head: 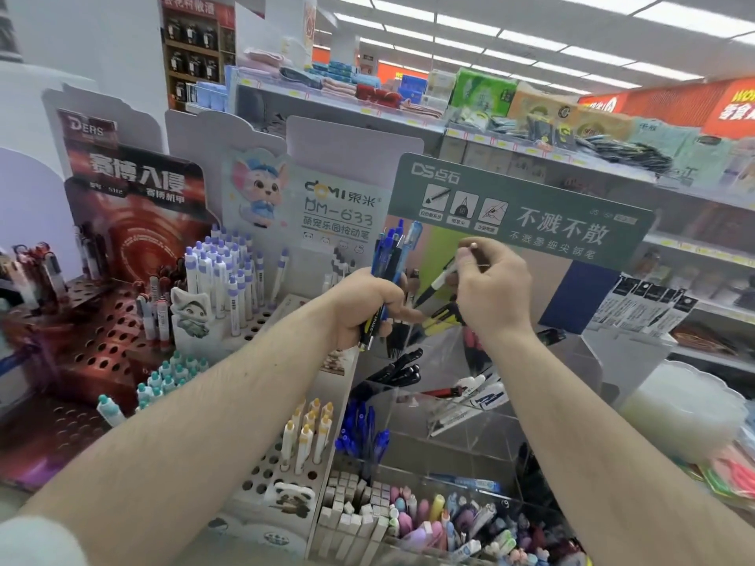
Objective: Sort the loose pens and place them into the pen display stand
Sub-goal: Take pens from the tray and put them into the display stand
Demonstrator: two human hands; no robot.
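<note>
Crowding shop shelves [531, 149], left hand [363, 308] clamps pens [390, 255]; right hand [490, 288] pinches pen [437, 283].

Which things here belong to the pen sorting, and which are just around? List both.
Job: bundle of blue pens in left hand; black-and-white pen in right hand; clear pen display stand.

Around: red perforated stand; green sign; shelf goods.
</note>
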